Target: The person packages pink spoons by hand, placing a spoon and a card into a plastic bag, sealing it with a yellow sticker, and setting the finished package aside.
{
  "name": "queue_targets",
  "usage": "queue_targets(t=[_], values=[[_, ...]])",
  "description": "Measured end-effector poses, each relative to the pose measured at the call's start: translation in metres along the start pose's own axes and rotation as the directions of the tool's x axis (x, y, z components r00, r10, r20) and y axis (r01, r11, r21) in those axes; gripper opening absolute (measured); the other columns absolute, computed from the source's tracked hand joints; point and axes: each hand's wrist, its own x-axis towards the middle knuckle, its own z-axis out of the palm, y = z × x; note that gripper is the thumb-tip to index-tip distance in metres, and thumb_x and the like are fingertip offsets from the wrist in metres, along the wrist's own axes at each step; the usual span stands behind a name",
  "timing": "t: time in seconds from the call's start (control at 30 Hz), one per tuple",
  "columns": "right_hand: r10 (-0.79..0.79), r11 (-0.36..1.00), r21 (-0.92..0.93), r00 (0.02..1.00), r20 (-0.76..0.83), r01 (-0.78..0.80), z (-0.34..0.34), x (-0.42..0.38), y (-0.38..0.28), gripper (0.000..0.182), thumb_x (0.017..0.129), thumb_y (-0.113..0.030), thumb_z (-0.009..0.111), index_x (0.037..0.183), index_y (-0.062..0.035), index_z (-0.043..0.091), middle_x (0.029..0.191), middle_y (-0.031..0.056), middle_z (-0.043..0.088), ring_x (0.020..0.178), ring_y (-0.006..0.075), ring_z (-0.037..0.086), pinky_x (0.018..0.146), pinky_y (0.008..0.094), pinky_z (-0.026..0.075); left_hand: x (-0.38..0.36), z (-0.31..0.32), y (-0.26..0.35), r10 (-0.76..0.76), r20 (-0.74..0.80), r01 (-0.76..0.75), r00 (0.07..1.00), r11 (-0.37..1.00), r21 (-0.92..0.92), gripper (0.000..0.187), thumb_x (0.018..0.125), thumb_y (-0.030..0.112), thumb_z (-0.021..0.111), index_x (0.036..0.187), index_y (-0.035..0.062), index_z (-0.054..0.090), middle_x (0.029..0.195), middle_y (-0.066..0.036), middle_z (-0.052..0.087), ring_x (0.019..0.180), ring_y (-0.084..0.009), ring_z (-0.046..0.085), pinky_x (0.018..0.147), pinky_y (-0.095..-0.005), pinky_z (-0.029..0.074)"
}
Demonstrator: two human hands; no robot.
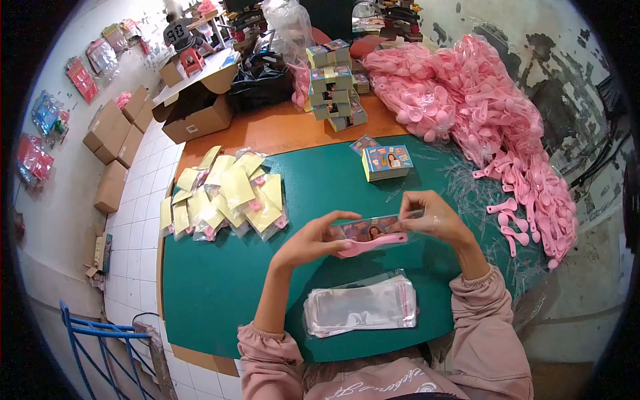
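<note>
Over the green table, my left hand (pixel 308 240) grips a clear plastic bag by its left end, thumb below and fingers above. Inside the bag lie a printed card (pixel 370 229) and a pink spoon (pixel 375 245), the spoon along the lower edge. At the bag's right end, the fingers of my right hand (pixel 432 219) pinch the clear plastic. Closer to my body lies a stack of clear plastic bags (pixel 360 307). Beyond my hands sits a stack of printed cards (pixel 388 163), with a loose card (pixel 364 143) beside it.
Filled bags with yellow cards (pixel 233 190) lie in a pile on the left. A large heap of pink spoons (pixel 477 100) spreads down the right side. Bundled card stacks (pixel 332 83) and an open cardboard box (pixel 197 113) stand behind. A person (pixel 183 37) sits far back.
</note>
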Motion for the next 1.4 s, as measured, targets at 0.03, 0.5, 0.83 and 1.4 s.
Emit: queue_targets(t=[0.03, 0.5, 0.83, 1.4], values=[[-0.001, 1.0, 0.0, 1.0, -0.001, 0.001, 0.001, -0.003, -0.002, 0.014, 0.069, -0.009, 0.063, 0.078, 0.0023, 0.061, 0.071, 0.0026, 0.059, 0.065, 0.007, 0.05, 0.058, 0.0227, 0.042, -0.002, -0.002, 0.002, -0.129, 0.01, 0.128, 0.992, 0.974, -0.185, 0.05, 0.079, 0.017, 0.064, 0.122, 0.0049, 0.042, 0.082, -0.006, 0.061, 0.069, -0.0104, 0.057, 0.061, -0.0256, 0.05], [-0.349, 0.867, -0.461, 0.889, -0.297, 0.186, 0.032, -0.004, 0.006, 0.024, 0.07, -0.014, 0.068, 0.09, -0.002, 0.061, 0.082, 0.0096, 0.062, 0.07, 0.0182, 0.059, 0.064, 0.0288, 0.046, -0.019, 0.052, -0.015, -0.158, -0.317, -0.019, 0.935, 0.871, -0.491, 0.055, 0.092, 0.025, 0.043, 0.135, 0.0091, 0.012, 0.102, -0.019, 0.056, 0.095, -0.0228, 0.058, 0.078, -0.0309, 0.049], [-0.267, 0.696, -0.668, 0.959, 0.1, 0.264, 0.061, -0.015, 0.023, 0.018, 0.07, -0.012, 0.064, 0.085, -0.0061, 0.055, 0.085, 0.0094, 0.051, 0.085, 0.0274, 0.05, 0.073, 0.037, 0.042, -0.016, 0.063, -0.024, -0.331, -0.149, 0.19, 0.932, 0.795, -0.577, 0.052, 0.094, 0.016, 0.035, 0.136, 0.0146, 0.005, 0.109, -0.021, 0.053, 0.099, -0.025, 0.056, 0.083, -0.0352, 0.048], [-0.36, 0.713, -0.488, 0.86, 0.361, 0.503, 0.062, -0.014, 0.022, 0.015, 0.073, -0.013, 0.061, 0.076, -0.0034, 0.05, 0.074, 0.0092, 0.049, 0.075, 0.0244, 0.049, 0.072, 0.035, 0.04, -0.014, 0.064, -0.02, -0.335, -0.299, 0.201, 0.894, 0.894, -0.401, 0.036, 0.086, 0.005, 0.049, 0.122, 0.0063, 0.044, 0.076, -0.005, 0.063, 0.075, -0.0087, 0.06, 0.058, -0.0197, 0.047]])
